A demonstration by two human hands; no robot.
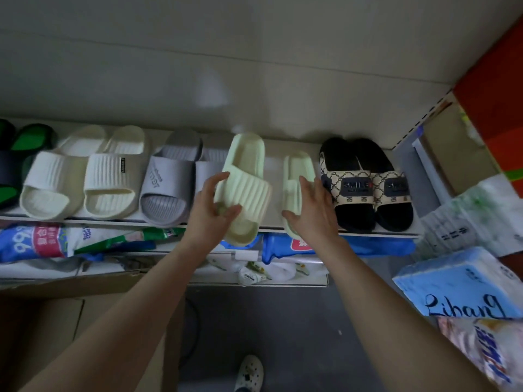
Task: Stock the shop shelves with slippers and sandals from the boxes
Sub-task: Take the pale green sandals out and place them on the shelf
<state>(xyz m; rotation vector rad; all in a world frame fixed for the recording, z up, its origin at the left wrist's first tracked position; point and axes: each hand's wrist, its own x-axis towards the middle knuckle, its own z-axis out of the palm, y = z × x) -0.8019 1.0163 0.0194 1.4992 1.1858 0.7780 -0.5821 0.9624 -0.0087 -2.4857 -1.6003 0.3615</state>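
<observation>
Gripping a pale green slipper [246,176] by its ribbed strap, the left hand [210,206] has its fingers [218,179] curled on the strap's left side and its thumb across the toe opening. This slipper lies sole down on the top shelf [274,193], heel toward the wall. Its toe end sticks out past the shelf's front edge, and I cannot tell whether it rests fully or is lifted a little.

Just to its right, the other green slipper [295,168] stands tipped on its side on the same shelf. The right hand [314,213] holds it, fingers laid over the strap and thumb hooked across the toe end. The two green slippers are near each other but apart, with bare shelf between them.

Left of them along the shelf sit a pair of grey slippers [169,182], a pair of white slippers [85,179], and at the far edge some green and black ones [14,165]. To the right, touching the right hand's side, is a pair of black slippers [365,188] with patterned straps.

The lower shelf carries blue and white packets [31,241]. A cardboard box [56,321] stands at lower left, a blue wrapped pack [458,287] at lower right, and a white clog [250,373] shows on the dark floor [283,321].
</observation>
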